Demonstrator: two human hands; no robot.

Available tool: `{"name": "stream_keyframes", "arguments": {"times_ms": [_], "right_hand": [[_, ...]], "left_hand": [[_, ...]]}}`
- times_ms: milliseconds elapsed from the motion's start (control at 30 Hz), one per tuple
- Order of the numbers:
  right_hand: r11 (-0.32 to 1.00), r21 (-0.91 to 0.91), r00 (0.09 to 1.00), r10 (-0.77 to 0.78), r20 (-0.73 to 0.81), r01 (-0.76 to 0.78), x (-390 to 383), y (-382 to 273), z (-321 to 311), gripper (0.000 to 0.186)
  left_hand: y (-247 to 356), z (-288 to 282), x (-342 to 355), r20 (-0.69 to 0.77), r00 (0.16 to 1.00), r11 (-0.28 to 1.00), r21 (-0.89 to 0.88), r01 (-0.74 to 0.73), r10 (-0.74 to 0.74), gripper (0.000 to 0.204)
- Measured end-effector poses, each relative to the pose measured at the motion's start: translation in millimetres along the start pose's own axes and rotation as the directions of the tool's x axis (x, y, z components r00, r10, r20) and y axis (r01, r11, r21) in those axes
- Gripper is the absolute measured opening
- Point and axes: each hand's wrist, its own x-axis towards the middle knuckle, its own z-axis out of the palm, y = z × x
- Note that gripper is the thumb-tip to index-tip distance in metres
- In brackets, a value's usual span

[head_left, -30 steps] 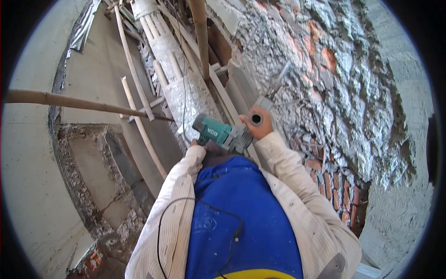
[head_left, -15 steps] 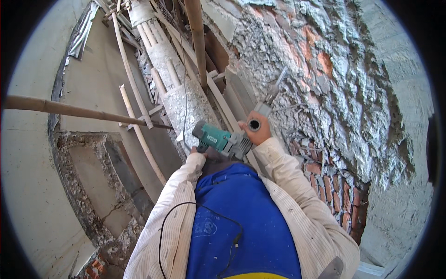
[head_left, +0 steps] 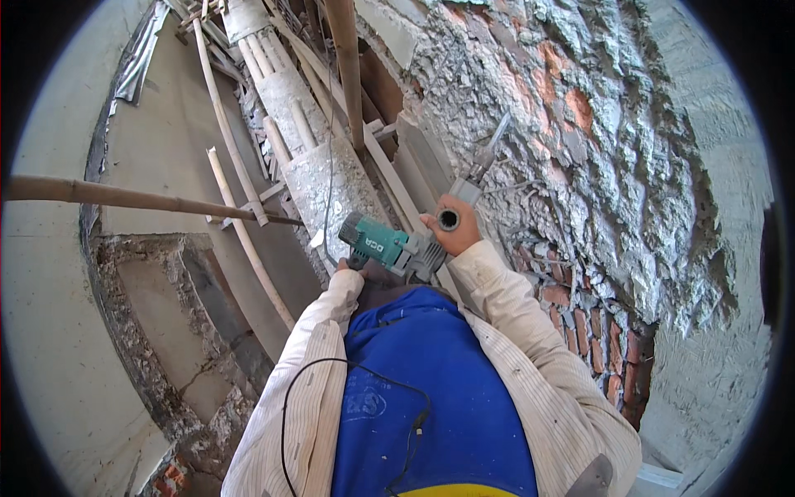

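Observation:
A green and grey demolition hammer (head_left: 383,243) lies slantwise in front of my body, its chisel bit (head_left: 495,141) pointing up and right at the rough wall (head_left: 571,157). My right hand (head_left: 460,227) is closed round its side handle (head_left: 448,219), whose round hollow end faces up. At the rear, my left hand (head_left: 351,270) grips the tool's back end, with most of its fingers hidden behind the housing and sleeve. The chisel's tip is at the broken plaster; whether it touches cannot be told. A thin power cord (head_left: 328,190) runs upward from the rear.
Bamboo poles (head_left: 348,66) (head_left: 149,195) cross the space ahead and to the left. A dusty plank walkway (head_left: 327,186) with rods on it stretches away ahead. Exposed bricks (head_left: 609,344) show at the lower right. A black cable (head_left: 356,362) hangs over my blue shirt.
The view has shifted very slightly, so the hammer and hands appear a little further left. Both hands keep the same hold on the tool.

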Motion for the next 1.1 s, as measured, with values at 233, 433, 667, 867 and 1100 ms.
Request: {"name": "stream_keyframes", "arguments": {"times_ms": [233,433,667,867,1100], "right_hand": [[0.999,0.04,0.999,-0.036,0.022,0.036,5,0,1,0.037],[0.999,0.033,0.998,-0.044,0.038,0.042,15,3,-3,0.036],[0.995,0.041,0.995,-0.096,0.003,0.095,24,7,-7,0.036],[0.997,0.062,0.998,-0.042,0.045,0.039,25,5,-4,0.037],[0.996,0.052,0.997,-0.079,-0.01,0.079,31,7,2,0.036]], "left_hand": [[-5,5,4,-0.032,0.999,0.999,-0.018,-0.043,0.043,0.059],[-7,12,21,-0.005,1.0,0.999,-0.048,0.003,-0.003,0.06],[9,9,17,-0.047,0.998,0.997,-0.063,-0.036,0.033,0.056],[20,-9,6,-0.057,0.998,0.997,-0.071,0.009,-0.013,0.052],[20,-18,12,-0.039,0.999,0.999,-0.034,-0.028,0.026,0.052]]}}
